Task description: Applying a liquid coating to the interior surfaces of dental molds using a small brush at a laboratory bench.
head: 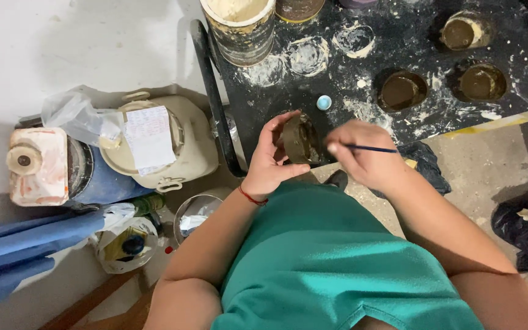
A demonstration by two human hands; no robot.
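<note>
The person stands over the edge of a black worktable [398, 131] that is spattered with pale, dried splashes and ring marks. The left hand [270, 160] is wrapped around a small round brown pot [299, 139], fingers curled over its top rim and thumb under it, so the pot is tipped on its side just off the table's near edge, with its open mouth turned toward the other hand. A red string bracelet [252, 197] sits on that wrist. The right hand [362, 153] is pinched shut on a thin dark brush [371, 148], whose handle sticks out to the right; the working end is hidden between the hand and the pot, so I cannot tell whether it touches. Just beyond the pot, a small light-blue cap [324, 102] lies on the table. Farther back stand three more brown pots [401, 91] of the same kind, upright and apart from one another, and a large paint-smeared tin [239, 27] filled with pale material at the far left corner. On the floor to the left sit a cream plastic jug [181, 146] with a paper note lying on top, and beside it a blue barrel [102, 177].
</note>
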